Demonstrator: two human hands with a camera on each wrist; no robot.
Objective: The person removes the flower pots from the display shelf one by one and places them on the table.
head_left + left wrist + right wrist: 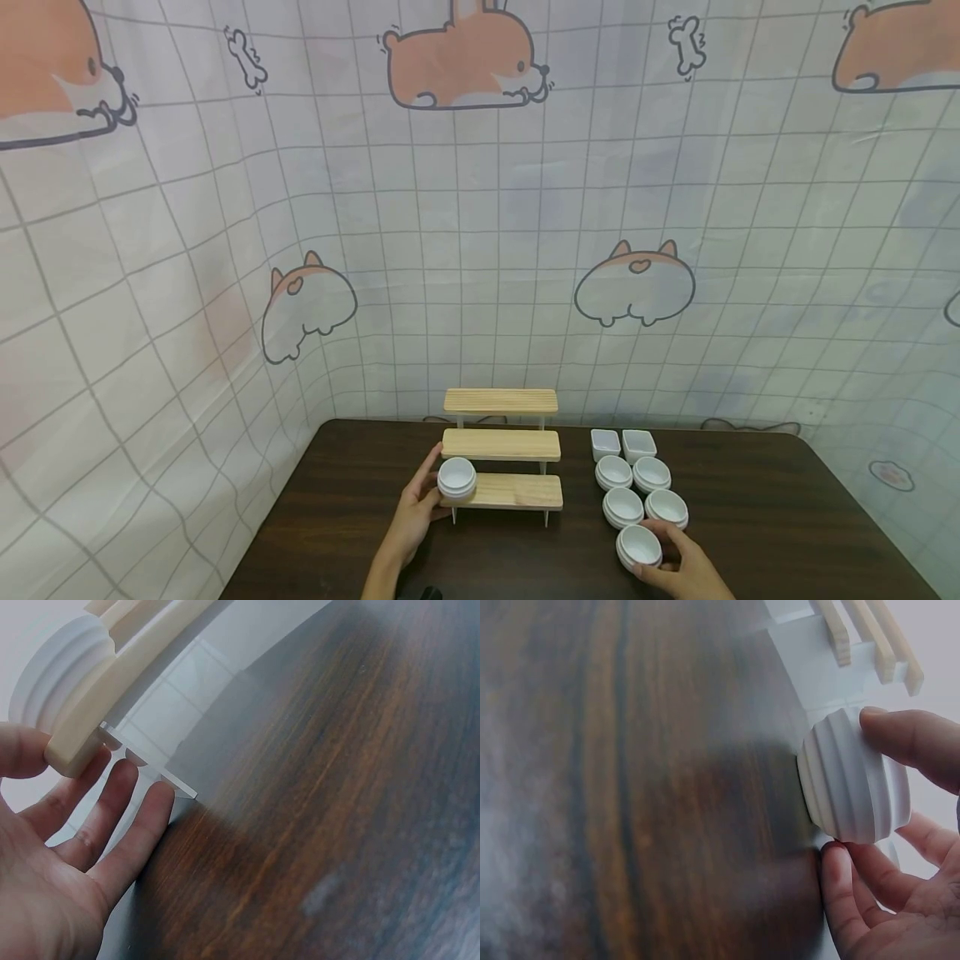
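Observation:
A three-tier display stand (517, 492) with pale wooden shelves stands on the dark table. A white ribbed bowl (457, 478) sits at the left end of its lowest shelf. My left hand (411, 510) holds that end: the thumb lies beside the bowl and shelf edge, other fingers (127, 780) reach beneath the shelf by the clear leg. At the right, my right hand (678, 562) grips another white ribbed bowl (639, 547), the nearest of a group. In the right wrist view, the thumb (911, 739) presses one side of this bowl (847, 780), with fingers underneath.
Behind the right hand, several round white bowls (622, 507) stand in two columns, with two square white dishes (606, 443) at the back. A patterned cloth (480, 208) hangs behind the table (315, 533). Dark cables (750, 427) lie along its back edge.

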